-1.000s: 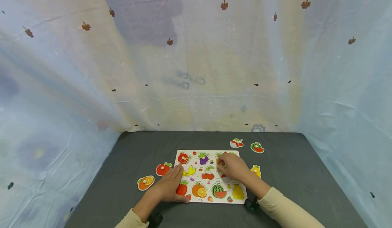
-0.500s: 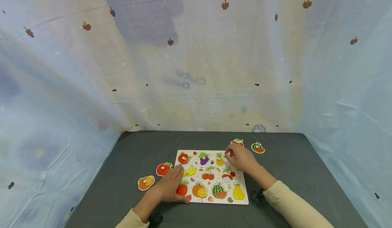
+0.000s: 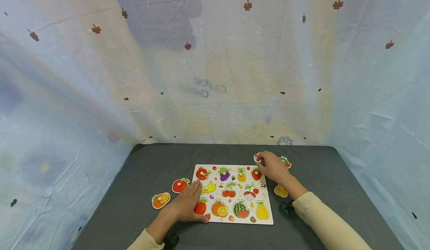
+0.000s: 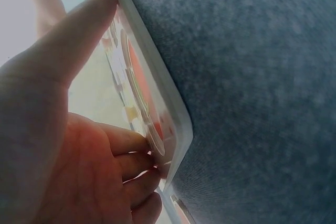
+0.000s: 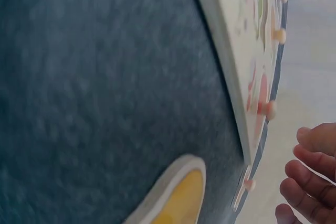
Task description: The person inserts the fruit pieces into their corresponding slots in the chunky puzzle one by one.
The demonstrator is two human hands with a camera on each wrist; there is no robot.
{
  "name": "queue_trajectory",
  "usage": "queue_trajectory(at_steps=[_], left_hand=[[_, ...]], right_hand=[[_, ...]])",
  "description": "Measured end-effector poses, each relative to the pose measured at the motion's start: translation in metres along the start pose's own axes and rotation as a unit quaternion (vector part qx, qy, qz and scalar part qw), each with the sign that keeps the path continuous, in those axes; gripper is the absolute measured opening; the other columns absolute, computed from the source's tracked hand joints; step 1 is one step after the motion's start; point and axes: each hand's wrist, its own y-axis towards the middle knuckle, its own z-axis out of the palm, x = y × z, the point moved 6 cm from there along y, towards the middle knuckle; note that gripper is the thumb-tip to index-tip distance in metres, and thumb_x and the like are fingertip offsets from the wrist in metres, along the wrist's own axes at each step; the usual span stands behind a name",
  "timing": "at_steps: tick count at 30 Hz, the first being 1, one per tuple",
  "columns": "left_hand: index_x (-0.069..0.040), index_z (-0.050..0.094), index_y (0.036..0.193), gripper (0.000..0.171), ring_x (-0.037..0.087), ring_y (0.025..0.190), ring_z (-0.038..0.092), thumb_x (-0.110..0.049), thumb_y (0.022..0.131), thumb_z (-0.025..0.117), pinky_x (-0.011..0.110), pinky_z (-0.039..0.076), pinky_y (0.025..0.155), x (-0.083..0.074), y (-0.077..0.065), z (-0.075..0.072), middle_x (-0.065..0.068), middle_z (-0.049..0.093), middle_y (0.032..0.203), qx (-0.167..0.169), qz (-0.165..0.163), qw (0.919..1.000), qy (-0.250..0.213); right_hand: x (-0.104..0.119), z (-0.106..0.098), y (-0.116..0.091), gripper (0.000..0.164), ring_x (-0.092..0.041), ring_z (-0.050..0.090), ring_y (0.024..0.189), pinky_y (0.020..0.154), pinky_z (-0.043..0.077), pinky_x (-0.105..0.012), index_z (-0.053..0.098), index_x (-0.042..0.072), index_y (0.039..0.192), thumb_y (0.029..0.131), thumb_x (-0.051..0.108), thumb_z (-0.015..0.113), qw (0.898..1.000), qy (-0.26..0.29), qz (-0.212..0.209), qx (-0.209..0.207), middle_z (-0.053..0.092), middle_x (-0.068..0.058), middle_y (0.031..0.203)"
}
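A white fruit puzzle board (image 3: 220,197) lies on the dark tabletop, and knobs stand up from several of its pieces. My left hand (image 3: 188,201) rests flat on its left side; the left wrist view shows the thumb (image 4: 86,30) along the front edge. My right hand (image 3: 276,168) is over the board's far right corner, fingers loosely bent beside a loose cherry piece (image 3: 256,157) that they partly hide. The right wrist view shows its fingers (image 5: 304,179) apart from the nearest knob (image 5: 250,184). The strawberry piece (image 3: 256,174) sits in the board just below that hand.
Loose watermelon (image 3: 285,162) and pear (image 3: 280,191) pieces lie right of the board, partly behind the right hand and arm. Loose red fruit (image 3: 180,185) and orange (image 3: 160,200) pieces lie on the left. A patterned curtain (image 3: 215,74) rises behind and beside the table.
My right hand has moved from the board's upper right area rightward and away from me, to the loose cherry piece. The pineapple and strawberry have come into view. The left hand stays put.
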Motion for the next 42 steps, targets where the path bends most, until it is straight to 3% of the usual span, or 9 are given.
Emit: queue_trajectory(at_steps=[7,13,26,35,42], left_hand=[[0.006,0.027,0.166,0.127,0.039,0.163,0.02,-0.065,0.08,0.087,0.056,0.021,0.132,-0.001,0.001,0.002,0.023,0.022,0.176,-0.003,-0.006,0.9999,0.012],[0.006,0.027,0.166,0.127,0.039,0.164,0.02,-0.065,0.08,0.087,0.056,0.02,0.132,0.001,0.001,0.003,0.022,0.022,0.176,-0.003,-0.006,0.9999,0.011],[0.007,0.027,0.166,0.126,0.039,0.163,0.02,-0.064,0.081,0.087,0.056,0.02,0.132,0.001,0.001,0.002,0.023,0.021,0.176,-0.004,0.002,0.9999,0.011],[0.005,0.027,0.167,0.127,0.038,0.164,0.019,-0.066,0.08,0.087,0.056,0.02,0.132,0.0,0.002,0.002,0.022,0.021,0.176,0.001,-0.005,0.9999,0.013],[0.005,0.027,0.167,0.128,0.038,0.164,0.02,-0.067,0.08,0.086,0.055,0.021,0.132,0.0,0.002,0.003,0.022,0.021,0.176,0.002,-0.009,0.9998,0.018]], right_hand=[[-0.012,-0.004,0.006,0.017,-0.023,0.062,0.085,0.074,0.057,-0.043,0.074,0.002,0.11,0.098,0.013,0.08,1.0,-0.002,-0.001,-0.024,0.065,-0.008,0.096],[-0.022,-0.005,0.01,0.014,-0.019,0.058,0.079,0.067,0.052,-0.039,0.073,0.004,0.109,0.099,0.012,0.078,0.999,-0.011,0.011,-0.035,0.064,-0.006,0.093],[-0.035,-0.001,0.024,0.026,-0.018,0.053,0.071,0.059,0.044,-0.034,0.073,-0.001,0.12,0.101,0.017,0.076,0.998,-0.023,0.066,-0.006,0.06,-0.006,0.089],[-0.041,0.005,0.03,0.026,-0.021,0.059,0.074,0.062,0.051,-0.038,0.074,0.0,0.118,0.101,0.019,0.077,0.995,-0.025,0.099,0.01,0.064,-0.01,0.094],[-0.043,0.01,0.033,0.024,-0.026,0.065,0.083,0.074,0.058,-0.047,0.075,0.0,0.115,0.1,0.019,0.078,0.995,-0.02,0.101,0.015,0.069,-0.013,0.1]])
